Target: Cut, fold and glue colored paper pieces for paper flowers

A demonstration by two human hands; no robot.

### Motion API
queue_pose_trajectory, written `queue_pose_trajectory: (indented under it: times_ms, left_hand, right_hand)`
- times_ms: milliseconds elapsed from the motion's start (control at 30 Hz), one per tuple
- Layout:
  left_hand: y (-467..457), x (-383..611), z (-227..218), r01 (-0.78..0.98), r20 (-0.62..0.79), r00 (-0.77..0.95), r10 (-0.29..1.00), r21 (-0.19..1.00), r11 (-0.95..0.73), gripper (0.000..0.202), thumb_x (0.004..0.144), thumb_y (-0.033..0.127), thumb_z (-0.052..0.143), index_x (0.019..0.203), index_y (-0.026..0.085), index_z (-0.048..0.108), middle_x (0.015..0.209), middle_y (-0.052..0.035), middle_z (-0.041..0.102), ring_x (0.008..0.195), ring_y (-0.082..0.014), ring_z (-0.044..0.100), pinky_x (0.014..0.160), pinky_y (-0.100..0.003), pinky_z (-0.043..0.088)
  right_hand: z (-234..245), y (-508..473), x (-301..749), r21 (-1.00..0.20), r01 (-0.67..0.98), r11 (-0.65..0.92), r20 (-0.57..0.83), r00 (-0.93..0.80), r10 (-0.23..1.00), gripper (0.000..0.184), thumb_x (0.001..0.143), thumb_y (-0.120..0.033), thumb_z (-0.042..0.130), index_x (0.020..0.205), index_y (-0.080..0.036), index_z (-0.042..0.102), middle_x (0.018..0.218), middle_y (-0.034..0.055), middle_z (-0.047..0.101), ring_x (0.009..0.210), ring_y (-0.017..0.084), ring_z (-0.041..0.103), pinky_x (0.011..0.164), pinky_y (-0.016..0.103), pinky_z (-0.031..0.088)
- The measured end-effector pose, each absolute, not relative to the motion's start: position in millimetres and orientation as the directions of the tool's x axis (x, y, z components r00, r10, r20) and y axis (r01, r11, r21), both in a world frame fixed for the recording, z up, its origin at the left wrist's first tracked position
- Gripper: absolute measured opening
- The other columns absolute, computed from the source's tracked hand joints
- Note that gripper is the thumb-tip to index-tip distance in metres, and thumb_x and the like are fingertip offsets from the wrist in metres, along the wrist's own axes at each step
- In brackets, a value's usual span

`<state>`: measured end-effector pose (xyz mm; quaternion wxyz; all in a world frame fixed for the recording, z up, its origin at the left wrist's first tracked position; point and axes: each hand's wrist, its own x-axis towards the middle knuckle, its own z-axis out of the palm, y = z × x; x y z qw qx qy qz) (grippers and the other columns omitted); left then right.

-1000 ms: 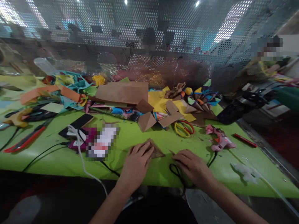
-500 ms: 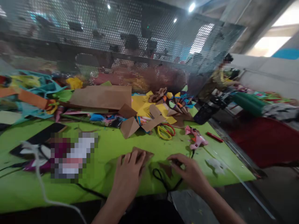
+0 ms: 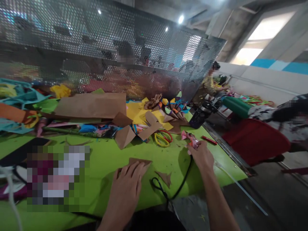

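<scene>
On the green tabletop [image 3: 106, 154], my left hand [image 3: 128, 179] lies over a folded piece of brown paper [image 3: 144, 162], its fingers together and curved on it; the paper's upper edge and right corner show. My right hand [image 3: 201, 155] has its fingers closed around a pink glue gun [image 3: 193, 143], which it partly covers. A black cord [image 3: 187, 176] runs down from the glue gun and loops near the table's front edge. Between my hands lies a small brown paper scrap [image 3: 165, 178], untouched.
Yellow-and-red-handled scissors [image 3: 162, 139] and a red pen [image 3: 209, 140] lie beyond my hands. Brown paper sheets [image 3: 93, 106] and paper cones [image 3: 176, 114] crowd the back. A dark phone [image 3: 24, 150] is at left; a red chair [image 3: 257, 138] and a person [image 3: 207, 86] are at right.
My right hand has moved away from the small brown scrap, up and right, and closed on the glue gun. My left hand stays on the folded paper. The view has swung right.
</scene>
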<state>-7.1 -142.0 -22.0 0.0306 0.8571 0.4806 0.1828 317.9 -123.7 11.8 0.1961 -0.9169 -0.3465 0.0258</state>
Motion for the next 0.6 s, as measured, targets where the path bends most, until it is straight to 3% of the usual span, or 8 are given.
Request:
queue_pose_trajectory:
  times_ms: [100, 267, 433, 600]
  left_hand:
    - [-142, -12, -25, 0.807, 0.245, 0.496, 0.833, 0.225, -0.546, 0.050, 0.088, 0.007, 0.042, 0.129, 0.031, 0.059, 0.134, -0.0010, 0.061, 0.111, -0.0271, 0.057, 0.090, -0.049, 0.043]
    - [-141, -14, -30, 0.808, 0.235, 0.499, 0.834, 0.222, -0.546, 0.051, 0.086, 0.007, 0.045, 0.127, 0.034, 0.060, 0.137, -0.0003, 0.059, 0.114, -0.0286, 0.056, 0.091, -0.051, 0.043]
    - [-140, -15, -32, 0.791, 0.273, 0.502, 0.820, 0.239, -0.564, 0.046, 0.090, 0.010, 0.045, 0.127, 0.033, 0.061, 0.134, -0.0015, 0.061, 0.113, -0.0272, 0.057, 0.092, -0.050, 0.044]
    - [-143, -14, -32, 0.798, 0.270, 0.466, 0.843, 0.282, -0.532, 0.047, 0.089, 0.009, 0.046, 0.126, 0.035, 0.062, 0.134, -0.0002, 0.061, 0.113, -0.0268, 0.058, 0.092, -0.050, 0.043]
  right_hand:
    - [13, -124, 322, -0.449, 0.578, -0.681, 0.093, 0.789, 0.607, 0.039, 0.071, -0.044, 0.062, 0.102, -0.023, 0.050, 0.075, 0.0079, 0.066, 0.074, 0.036, 0.065, 0.066, 0.044, 0.044]
    - [15, -130, 332, -0.672, 0.453, -0.586, 0.132, 0.852, 0.506, 0.034, 0.065, -0.037, 0.064, 0.093, -0.025, 0.049, 0.067, -0.0004, 0.058, 0.067, 0.028, 0.062, 0.068, 0.042, 0.045]
    - [19, -128, 333, -0.924, 0.278, -0.262, 0.130, 0.873, 0.470, 0.048, 0.053, -0.040, 0.067, 0.091, -0.025, 0.043, 0.082, -0.0029, 0.054, 0.058, 0.016, 0.060, 0.053, 0.030, 0.048]
    - [34, -124, 322, -0.989, 0.123, 0.085, 0.149, 0.840, 0.522, 0.059, 0.042, -0.040, 0.072, 0.089, -0.025, 0.040, 0.081, -0.0050, 0.052, 0.054, 0.011, 0.057, 0.041, 0.021, 0.040]
